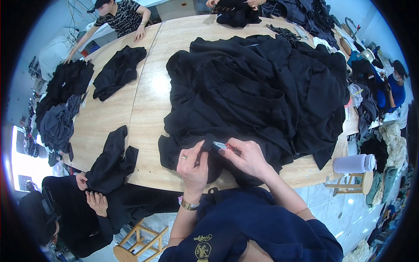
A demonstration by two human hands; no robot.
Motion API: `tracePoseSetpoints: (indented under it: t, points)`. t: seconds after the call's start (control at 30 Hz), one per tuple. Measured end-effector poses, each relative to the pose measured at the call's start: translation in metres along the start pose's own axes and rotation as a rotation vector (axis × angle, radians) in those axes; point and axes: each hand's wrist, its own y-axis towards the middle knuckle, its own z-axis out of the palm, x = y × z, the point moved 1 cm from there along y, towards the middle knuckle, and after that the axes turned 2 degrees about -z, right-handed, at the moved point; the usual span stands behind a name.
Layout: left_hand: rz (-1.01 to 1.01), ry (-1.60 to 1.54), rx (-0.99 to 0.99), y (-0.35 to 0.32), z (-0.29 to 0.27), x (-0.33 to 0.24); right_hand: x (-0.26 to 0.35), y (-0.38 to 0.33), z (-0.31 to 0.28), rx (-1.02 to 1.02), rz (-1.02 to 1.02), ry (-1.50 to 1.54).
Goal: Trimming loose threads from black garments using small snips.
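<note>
A large heap of black garments (235,87) covers the middle of the wooden table (148,105) in front of me. At its near edge, my left hand (192,168) pinches a fold of a black garment (207,148) between thumb and fingers. My right hand (246,158) is closed round small thread snips (223,146) with silver blades and a reddish handle. The blades point left, close against the pinched cloth. Whether they touch it I cannot tell.
At my left a co-worker handles a black garment (109,163). Dark cloth piles (65,87) lie at the far left, one garment (120,72) beside them. People work across the table. A pale bottle (353,163) and wooden stool (366,182) are at the right; another stool (139,238) is below.
</note>
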Motion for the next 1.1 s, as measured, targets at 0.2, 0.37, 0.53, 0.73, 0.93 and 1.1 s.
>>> tracePoseSetpoints:
  t: [0.2,0.37,0.53,0.73,0.93,1.1]
  points:
    - [-0.102,-0.024,0.012,-0.001,-0.001,-0.006,0.001,-0.001,0.008,-0.155,-0.113,-0.150]
    - [-0.100,-0.028,0.008,0.000,-0.001,-0.007,0.001,-0.002,0.011,-0.191,-0.149,-0.206]
    - [-0.092,-0.033,0.011,-0.002,0.000,-0.005,0.000,-0.003,0.014,-0.213,-0.232,-0.180]
    - [-0.110,-0.062,-0.005,-0.001,-0.001,-0.005,-0.003,-0.002,0.009,-0.166,-0.070,-0.037]
    - [-0.117,-0.050,0.010,-0.001,-0.002,-0.006,-0.007,-0.001,0.011,-0.025,-0.031,0.032]
    - [-0.096,-0.048,0.013,-0.001,-0.001,-0.006,-0.003,0.000,0.012,-0.013,-0.021,0.059]
